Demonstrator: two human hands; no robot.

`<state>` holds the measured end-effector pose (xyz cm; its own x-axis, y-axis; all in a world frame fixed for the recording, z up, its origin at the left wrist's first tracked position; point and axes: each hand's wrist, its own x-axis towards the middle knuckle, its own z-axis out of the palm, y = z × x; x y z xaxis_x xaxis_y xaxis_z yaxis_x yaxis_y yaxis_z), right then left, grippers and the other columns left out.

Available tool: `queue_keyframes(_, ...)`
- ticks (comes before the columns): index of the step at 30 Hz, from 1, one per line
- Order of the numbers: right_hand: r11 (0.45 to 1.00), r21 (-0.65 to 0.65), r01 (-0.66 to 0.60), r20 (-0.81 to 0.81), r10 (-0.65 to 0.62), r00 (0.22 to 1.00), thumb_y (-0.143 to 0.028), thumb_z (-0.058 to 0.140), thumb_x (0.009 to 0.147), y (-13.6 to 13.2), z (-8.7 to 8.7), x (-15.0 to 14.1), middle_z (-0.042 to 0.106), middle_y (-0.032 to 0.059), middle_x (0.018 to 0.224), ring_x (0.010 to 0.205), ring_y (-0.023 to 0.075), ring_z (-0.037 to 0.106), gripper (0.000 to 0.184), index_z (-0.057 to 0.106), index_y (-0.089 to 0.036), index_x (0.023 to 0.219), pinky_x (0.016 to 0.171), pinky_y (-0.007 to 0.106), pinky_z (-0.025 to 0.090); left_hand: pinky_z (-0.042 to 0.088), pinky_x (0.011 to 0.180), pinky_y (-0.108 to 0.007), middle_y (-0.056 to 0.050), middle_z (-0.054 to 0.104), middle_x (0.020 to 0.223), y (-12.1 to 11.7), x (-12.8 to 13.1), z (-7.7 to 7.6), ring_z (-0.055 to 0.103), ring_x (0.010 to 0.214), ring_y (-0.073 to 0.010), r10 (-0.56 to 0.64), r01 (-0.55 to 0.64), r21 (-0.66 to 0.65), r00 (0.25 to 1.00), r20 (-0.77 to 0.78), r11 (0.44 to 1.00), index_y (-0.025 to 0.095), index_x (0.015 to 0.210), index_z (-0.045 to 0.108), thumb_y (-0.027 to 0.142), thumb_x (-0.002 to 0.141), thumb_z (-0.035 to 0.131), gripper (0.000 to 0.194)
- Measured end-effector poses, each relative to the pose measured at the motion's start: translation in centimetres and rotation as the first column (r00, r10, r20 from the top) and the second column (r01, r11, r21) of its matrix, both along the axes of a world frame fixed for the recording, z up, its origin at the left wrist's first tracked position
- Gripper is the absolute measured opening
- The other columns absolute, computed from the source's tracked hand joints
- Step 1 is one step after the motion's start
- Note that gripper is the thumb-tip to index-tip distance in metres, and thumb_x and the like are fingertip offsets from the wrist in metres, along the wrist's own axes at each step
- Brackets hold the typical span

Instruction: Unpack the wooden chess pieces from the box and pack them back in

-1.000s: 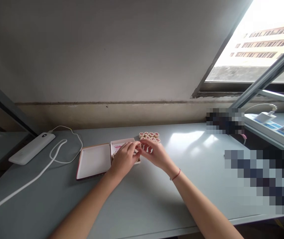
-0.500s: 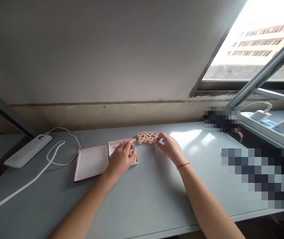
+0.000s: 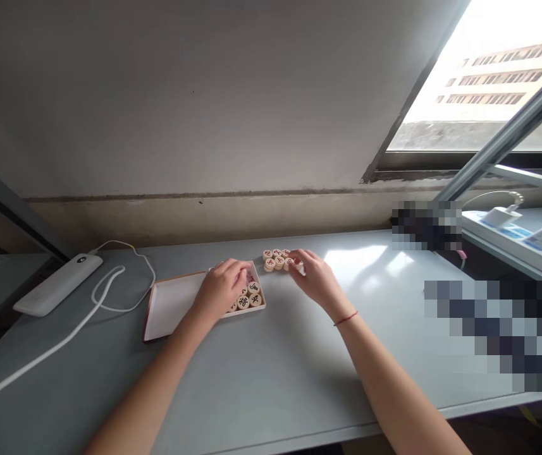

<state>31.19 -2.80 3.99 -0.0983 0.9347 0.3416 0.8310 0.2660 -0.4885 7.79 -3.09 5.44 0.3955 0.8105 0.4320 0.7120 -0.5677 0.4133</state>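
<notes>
A small open box [image 3: 254, 308] lies on the grey table [image 3: 271, 373], with several round wooden chess pieces [image 3: 249, 296] marked in black inside it. Its lid [image 3: 172, 304] lies flat just to the left. My left hand [image 3: 220, 289] rests over the box with fingers curled down onto its contents; what they pinch is hidden. Beyond the box stands a row of several red-marked pieces [image 3: 274, 258]. My right hand [image 3: 311, 279] is at the right end of that row, its fingertips closed around a piece there. A red string circles my right wrist.
A white power bank [image 3: 56, 284] with a long white cable [image 3: 109, 292] lies at the left. A metal frame bar runs at the far left. At right a neighbouring desk [image 3: 512, 237] holds a charger and boxes; a window lies above.
My right hand went from the box to the right end of the red row and stays there. My left hand slid back across the box, uncovering the black-marked pieces.
</notes>
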Motion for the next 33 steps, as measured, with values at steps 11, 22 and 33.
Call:
queue_keyframes(11,0.898,-0.236,-0.372,-0.002,0.382,0.924,-0.057,0.072,0.065,-1.0,-1.0,-4.2,0.063,0.0103,0.109,0.088,0.0238,0.060,0.077,0.049,-0.020,0.128,0.069,0.031,0.044,0.044,0.086,-0.039,-0.005,0.064,0.101,1.0,-6.9,-2.0,0.050,0.093,-0.0225,-0.074,0.062,-0.053,0.959,-0.274,0.997,0.022,0.084,0.071,0.029,0.093,0.041,0.033)
queue_keyframes(22,0.922,-0.207,-0.326,0.089,0.350,0.932,-0.050,0.074,0.064,-1.6,-1.6,-5.4,0.063,0.0064,0.100,0.083,0.0220,0.060,0.060,0.057,-0.019,0.113,0.065,0.030,0.044,0.039,0.090,-0.042,-0.002,0.066,0.096,-1.1,-6.4,-2.1,0.050,0.096,-0.0236,-0.032,-0.002,-0.142,0.971,-0.237,0.990,0.022,0.088,0.064,0.035,0.092,0.043,0.024)
queue_keyframes(33,0.912,-0.181,-0.368,0.025,0.378,0.925,-0.054,0.067,0.072,-1.9,-1.1,-5.3,0.062,0.0107,0.106,0.086,0.0235,0.060,0.064,0.050,-0.017,0.121,0.070,0.032,0.047,0.041,0.085,-0.036,-0.003,0.067,0.093,-1.4,-6.0,-1.7,0.056,0.088,-0.0207,0.044,-0.047,-0.035,0.997,-0.071,0.998,0.021,0.091,0.057,0.033,0.091,0.044,0.018)
